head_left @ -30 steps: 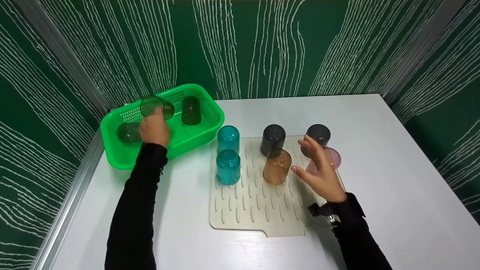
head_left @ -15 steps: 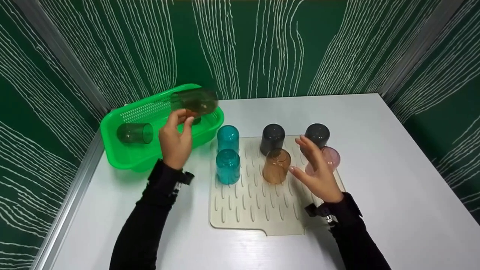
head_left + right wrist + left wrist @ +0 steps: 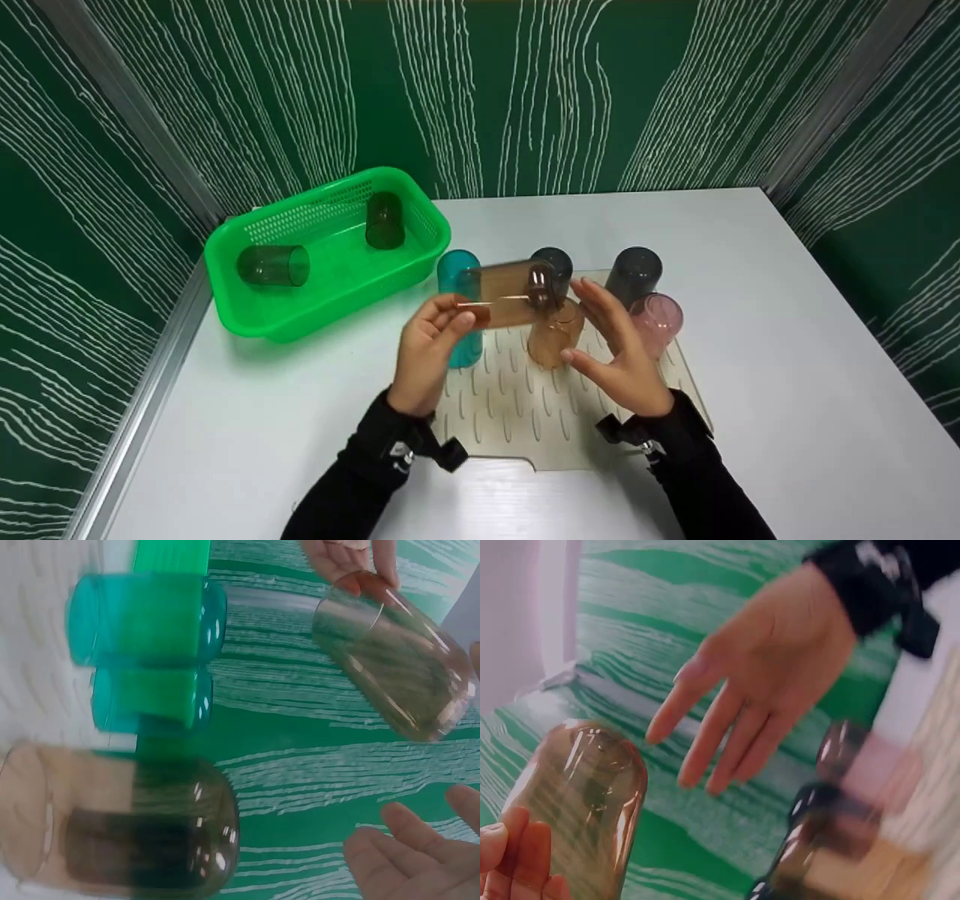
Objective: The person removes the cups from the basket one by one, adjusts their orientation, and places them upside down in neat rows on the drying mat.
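My left hand [image 3: 450,319] pinches the rim of a brown see-through cup [image 3: 510,294] and holds it on its side above the beige ribbed mat [image 3: 517,427]. My right hand [image 3: 592,322] is open with spread fingers, just right of the cup's closed end, holding nothing. The left wrist view shows the cup [image 3: 577,810] with the open right hand [image 3: 757,697] beyond it. In the right wrist view the held cup [image 3: 397,652] hangs above the right hand's fingers [image 3: 405,855]. An amber cup [image 3: 555,337] stands upside down on the mat under the held one.
Upside down at the mat's far side stand two teal cups [image 3: 456,271], two dark grey cups [image 3: 634,274] and a pink cup [image 3: 657,319]. A green basket [image 3: 330,300] at the back left holds two cups lying down [image 3: 274,264]. Green patterned walls enclose the white table [image 3: 787,375].
My left hand lifted a cup out of the green basket and carried it right, to above the mat. My right hand stayed open and shifted slightly toward it.
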Demonstrator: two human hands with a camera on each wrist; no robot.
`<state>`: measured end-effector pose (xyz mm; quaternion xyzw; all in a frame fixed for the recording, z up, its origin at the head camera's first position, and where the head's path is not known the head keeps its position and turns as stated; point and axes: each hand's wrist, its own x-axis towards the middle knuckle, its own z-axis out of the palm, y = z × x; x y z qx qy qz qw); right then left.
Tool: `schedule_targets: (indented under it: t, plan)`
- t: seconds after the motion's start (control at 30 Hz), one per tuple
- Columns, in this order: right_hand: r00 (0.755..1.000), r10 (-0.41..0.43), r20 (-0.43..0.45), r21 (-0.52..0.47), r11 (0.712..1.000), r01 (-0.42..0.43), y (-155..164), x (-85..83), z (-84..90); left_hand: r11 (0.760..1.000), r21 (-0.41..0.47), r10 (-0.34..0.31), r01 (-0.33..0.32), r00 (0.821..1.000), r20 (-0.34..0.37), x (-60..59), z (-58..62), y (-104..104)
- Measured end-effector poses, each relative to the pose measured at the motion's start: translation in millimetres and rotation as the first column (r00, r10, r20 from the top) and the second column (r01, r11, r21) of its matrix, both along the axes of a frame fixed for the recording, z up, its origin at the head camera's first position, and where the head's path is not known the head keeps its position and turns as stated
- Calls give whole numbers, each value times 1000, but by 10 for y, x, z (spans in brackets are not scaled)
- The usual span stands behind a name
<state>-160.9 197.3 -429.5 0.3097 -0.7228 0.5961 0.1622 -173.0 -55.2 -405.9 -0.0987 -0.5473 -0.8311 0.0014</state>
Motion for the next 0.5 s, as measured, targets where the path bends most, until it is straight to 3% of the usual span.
schedule_targets:
  t: [0.1,0.27,0.37,0.5]
  plan:
    - [998,51,-37,-15,999,-51,-55,16,2,989,101,-113,104,990,86,96,-104,65]
    - [986,115,-123,-48,991,-122,-150,24,33,949,211,-268,233,951,157,198,-220,141]
    - [977,128,-170,-81,986,-144,-195,38,49,929,250,-320,272,931,177,226,-244,169]
    - [974,118,-191,-114,983,-141,-233,63,57,920,277,-340,279,918,205,260,-234,173]
